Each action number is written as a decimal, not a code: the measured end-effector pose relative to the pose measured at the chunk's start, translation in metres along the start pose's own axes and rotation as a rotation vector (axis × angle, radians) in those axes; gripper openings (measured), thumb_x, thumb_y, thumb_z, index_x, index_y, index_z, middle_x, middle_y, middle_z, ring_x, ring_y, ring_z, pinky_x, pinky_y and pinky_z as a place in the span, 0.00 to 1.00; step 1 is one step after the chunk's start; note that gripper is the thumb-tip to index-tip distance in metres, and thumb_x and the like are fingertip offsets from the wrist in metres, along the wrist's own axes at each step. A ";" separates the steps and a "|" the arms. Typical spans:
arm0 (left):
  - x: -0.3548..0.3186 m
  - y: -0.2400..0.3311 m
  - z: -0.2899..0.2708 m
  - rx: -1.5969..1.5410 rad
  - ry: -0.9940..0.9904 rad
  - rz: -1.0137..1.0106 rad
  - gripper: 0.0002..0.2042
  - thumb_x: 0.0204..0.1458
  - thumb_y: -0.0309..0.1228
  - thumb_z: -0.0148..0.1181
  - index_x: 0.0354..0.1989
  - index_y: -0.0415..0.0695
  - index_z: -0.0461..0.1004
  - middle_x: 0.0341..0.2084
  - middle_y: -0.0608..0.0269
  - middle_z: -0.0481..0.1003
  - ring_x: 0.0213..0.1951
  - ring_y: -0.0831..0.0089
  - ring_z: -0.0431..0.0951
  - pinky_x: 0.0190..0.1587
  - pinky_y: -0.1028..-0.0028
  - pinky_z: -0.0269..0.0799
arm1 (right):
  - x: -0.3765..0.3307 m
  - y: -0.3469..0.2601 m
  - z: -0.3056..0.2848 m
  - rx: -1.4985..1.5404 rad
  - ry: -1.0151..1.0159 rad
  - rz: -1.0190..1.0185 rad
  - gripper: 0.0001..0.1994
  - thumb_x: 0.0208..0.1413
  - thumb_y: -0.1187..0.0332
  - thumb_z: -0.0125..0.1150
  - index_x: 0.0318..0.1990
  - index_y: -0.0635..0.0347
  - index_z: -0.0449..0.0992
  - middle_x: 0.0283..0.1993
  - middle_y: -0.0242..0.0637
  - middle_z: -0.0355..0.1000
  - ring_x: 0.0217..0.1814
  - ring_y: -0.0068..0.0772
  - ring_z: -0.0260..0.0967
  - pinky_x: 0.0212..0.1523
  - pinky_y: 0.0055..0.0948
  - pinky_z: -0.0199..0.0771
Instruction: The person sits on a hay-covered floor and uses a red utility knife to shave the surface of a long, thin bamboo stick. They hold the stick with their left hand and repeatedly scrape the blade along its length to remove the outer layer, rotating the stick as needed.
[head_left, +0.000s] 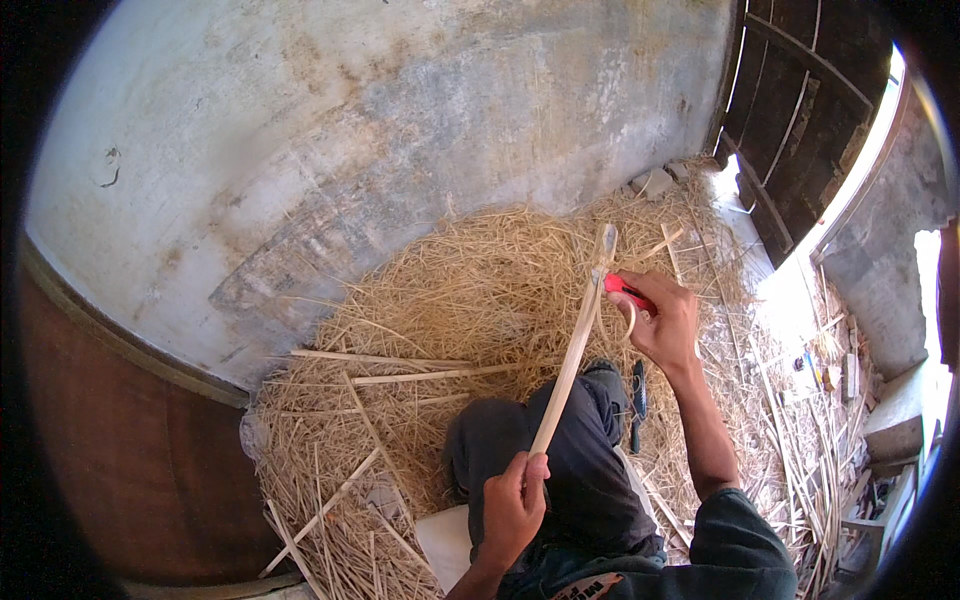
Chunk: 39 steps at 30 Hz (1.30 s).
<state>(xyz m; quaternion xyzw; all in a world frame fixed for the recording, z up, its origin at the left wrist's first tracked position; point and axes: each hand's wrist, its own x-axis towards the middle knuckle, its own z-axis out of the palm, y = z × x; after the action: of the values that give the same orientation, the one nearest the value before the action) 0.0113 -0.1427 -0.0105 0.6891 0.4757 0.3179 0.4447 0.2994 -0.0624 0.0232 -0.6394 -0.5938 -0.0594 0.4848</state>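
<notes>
My left hand [512,505] is closed round the lower end of a pale, flat wooden strip [565,375], perhaps bamboo. The strip slants up and away from me above my dark-trousered legs. Near its far end, my right hand [660,318] grips a red utility knife [628,290]. The knife's front end is against or very close to the strip; its blade is too small to make out. A thin pale curl [631,318] hangs between the strip and my right fingers.
Straw-like shavings [480,270] heap against the stained wall [400,120]. Loose strips [430,375] lie at left and right. A dark, long tool [638,405] lies beside my right leg. At the right stand a dark plank door [800,110] and a pale block [895,425].
</notes>
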 end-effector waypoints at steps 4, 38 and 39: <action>-0.002 -0.001 0.005 0.005 0.029 0.015 0.19 0.74 0.41 0.52 0.35 0.39 0.76 0.17 0.60 0.72 0.18 0.75 0.73 0.24 0.70 0.65 | -0.004 0.005 0.006 -0.023 0.023 -0.022 0.11 0.57 0.64 0.75 0.44 0.58 0.87 0.32 0.42 0.81 0.29 0.41 0.80 0.31 0.34 0.76; 0.018 -0.021 -0.026 -0.404 -0.285 -0.299 0.17 0.75 0.39 0.50 0.42 0.40 0.79 0.19 0.75 0.63 0.22 0.88 0.60 0.25 0.79 0.55 | -0.026 -0.002 0.005 0.720 -0.373 0.446 0.16 0.72 0.56 0.61 0.48 0.62 0.80 0.32 0.22 0.69 0.33 0.14 0.63 0.34 0.21 0.63; 0.019 -0.021 -0.024 -0.407 -0.289 -0.285 0.17 0.76 0.39 0.49 0.42 0.40 0.78 0.19 0.75 0.63 0.21 0.88 0.59 0.24 0.80 0.54 | -0.034 -0.006 0.009 0.727 -0.342 0.431 0.14 0.68 0.61 0.66 0.51 0.64 0.79 0.38 0.25 0.73 0.40 0.15 0.67 0.42 0.22 0.68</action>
<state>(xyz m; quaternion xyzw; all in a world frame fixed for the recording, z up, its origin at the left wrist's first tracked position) -0.0105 -0.1140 -0.0195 0.5498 0.4260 0.2398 0.6773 0.2806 -0.0810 -0.0004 -0.5375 -0.5011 0.3615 0.5739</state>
